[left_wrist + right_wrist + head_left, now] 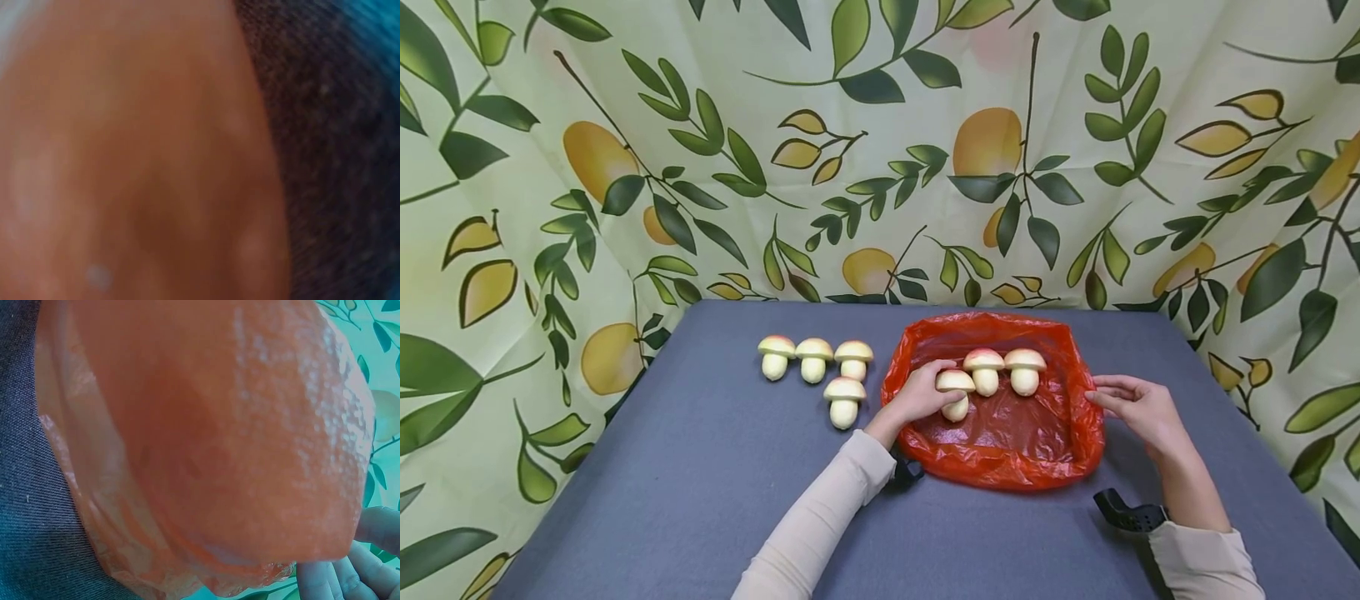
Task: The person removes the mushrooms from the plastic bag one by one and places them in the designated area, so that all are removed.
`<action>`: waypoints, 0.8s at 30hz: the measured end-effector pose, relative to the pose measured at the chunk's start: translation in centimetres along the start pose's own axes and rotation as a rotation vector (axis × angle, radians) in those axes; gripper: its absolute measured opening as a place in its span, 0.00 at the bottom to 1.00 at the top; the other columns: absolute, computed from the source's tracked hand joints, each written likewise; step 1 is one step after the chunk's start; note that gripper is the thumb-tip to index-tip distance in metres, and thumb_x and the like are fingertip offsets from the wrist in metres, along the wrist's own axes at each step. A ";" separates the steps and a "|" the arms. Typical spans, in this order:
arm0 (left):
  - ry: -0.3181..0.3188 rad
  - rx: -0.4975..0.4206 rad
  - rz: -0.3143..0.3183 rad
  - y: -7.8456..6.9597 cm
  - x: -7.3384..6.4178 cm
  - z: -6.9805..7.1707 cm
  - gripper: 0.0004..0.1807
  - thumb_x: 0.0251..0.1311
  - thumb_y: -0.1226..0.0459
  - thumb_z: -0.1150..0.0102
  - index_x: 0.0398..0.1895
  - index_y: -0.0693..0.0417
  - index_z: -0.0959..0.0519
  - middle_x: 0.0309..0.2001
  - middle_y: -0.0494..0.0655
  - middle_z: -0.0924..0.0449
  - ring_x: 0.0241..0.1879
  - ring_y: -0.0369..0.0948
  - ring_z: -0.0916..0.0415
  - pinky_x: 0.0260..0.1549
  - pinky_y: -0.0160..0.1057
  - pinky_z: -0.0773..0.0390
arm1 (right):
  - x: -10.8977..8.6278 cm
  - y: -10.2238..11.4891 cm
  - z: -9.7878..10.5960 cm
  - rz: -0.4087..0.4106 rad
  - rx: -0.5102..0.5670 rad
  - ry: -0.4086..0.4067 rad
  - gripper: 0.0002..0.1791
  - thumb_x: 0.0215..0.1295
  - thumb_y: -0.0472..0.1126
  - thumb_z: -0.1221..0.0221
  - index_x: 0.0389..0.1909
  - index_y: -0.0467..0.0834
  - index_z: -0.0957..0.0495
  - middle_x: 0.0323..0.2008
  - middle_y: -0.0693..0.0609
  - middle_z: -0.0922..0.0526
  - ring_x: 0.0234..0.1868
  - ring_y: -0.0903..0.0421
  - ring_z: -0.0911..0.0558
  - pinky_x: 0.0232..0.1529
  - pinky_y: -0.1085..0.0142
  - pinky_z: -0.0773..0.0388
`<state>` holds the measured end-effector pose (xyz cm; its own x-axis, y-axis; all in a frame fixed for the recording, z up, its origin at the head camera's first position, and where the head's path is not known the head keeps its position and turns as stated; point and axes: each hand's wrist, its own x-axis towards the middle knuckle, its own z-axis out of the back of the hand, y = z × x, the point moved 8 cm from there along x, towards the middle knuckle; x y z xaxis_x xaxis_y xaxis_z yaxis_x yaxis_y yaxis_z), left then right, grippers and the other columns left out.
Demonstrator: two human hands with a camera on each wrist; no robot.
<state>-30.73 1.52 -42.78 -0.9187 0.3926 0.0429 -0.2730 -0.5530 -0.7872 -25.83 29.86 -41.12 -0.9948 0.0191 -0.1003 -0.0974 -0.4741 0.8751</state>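
My left hand point(922, 393) reaches over the left rim of a red plastic bag point(1000, 477) and holds a toy mushroom point(955, 408) with a cream stem and a reddish-yellow cap. Two similar mushrooms, one in the middle point(985, 382) and one to its right point(1025, 380), stand inside the bag. At the bag's right side, my right hand point(1142, 410) pinches the rim between thumb and fingers. The right wrist view shows the bag's wall point(237, 456) close up, with the right fingertips point(325, 584) at its edge. The left wrist view is filled by blurred skin point(144, 150).
Several more mushrooms point(844, 402) stand left of the bag on the grey-blue tabletop point(700, 467). Behind the table hangs a leaf-and-fruit patterned cloth point(880, 208). Black wrist devices, one on the left point(907, 472) and one on the right point(1129, 512), are worn near the hands.
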 end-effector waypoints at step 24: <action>0.001 -0.011 0.024 0.6 0.3 -0.4 0.27 0.59 0.61 0.36 0.61 0.63 0.28 0.59 0.57 0.23 0.56 0.49 0.25 0.56 0.44 0.24 | 0.0 0.1 0.1 0.008 0.009 -0.006 0.26 0.66 0.47 0.40 0.53 0.29 0.25 0.25 0.78 0.20 0.30 0.74 0.19 0.36 0.74 0.18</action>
<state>-31.06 1.56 -43.46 -0.9247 0.3799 0.0237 -0.2480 -0.5542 -0.7946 -25.83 29.93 -40.96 -0.9957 0.0202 -0.0906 -0.0895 -0.4661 0.8802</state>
